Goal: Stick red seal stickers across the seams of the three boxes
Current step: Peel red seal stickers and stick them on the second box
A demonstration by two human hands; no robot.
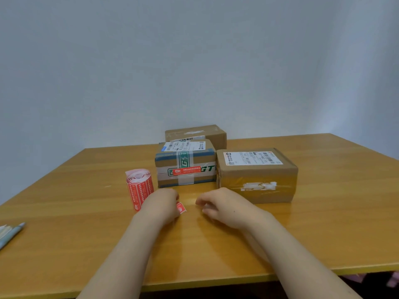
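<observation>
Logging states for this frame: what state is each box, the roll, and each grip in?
Middle box: red seal on its front.
Right box: no red seal showing.
Back box: front hidden, cannot tell.
Roll: upright, partly unrolled.
Left grip: pinches a loose sticker.
Right grip: relaxed, holds nothing.

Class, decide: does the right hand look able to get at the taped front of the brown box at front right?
Probably yes. The right hand sits just before the brown box, whose taped front faces it, with only bare table between them.
</observation>
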